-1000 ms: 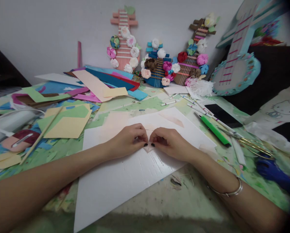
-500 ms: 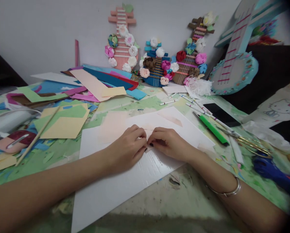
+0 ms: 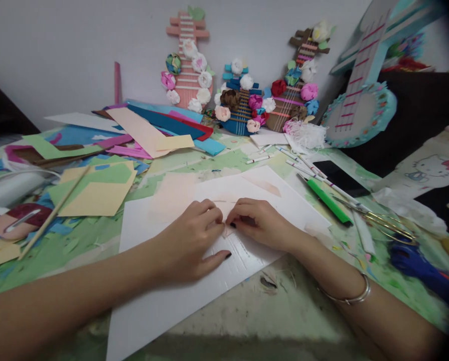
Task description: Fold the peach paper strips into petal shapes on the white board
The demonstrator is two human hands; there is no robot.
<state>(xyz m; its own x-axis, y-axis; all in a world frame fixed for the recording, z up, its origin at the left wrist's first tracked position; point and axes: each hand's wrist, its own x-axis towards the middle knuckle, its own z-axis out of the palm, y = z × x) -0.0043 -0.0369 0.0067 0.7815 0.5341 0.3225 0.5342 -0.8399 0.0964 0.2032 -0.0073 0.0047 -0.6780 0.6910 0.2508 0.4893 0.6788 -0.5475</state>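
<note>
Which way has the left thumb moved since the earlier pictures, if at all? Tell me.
Yes: judged against the white board, the left thumb has swung toward the board's near edge, away from the fingertips of the right hand.

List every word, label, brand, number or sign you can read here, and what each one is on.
None can be read.
Pale cloth item: a printed cat picture, no legible words.
Green cutter: any marking is too small to read.
Blue object: too blurred to read.
Black phone: dark screen, no text visible.
White sheet: no writing visible.
</note>
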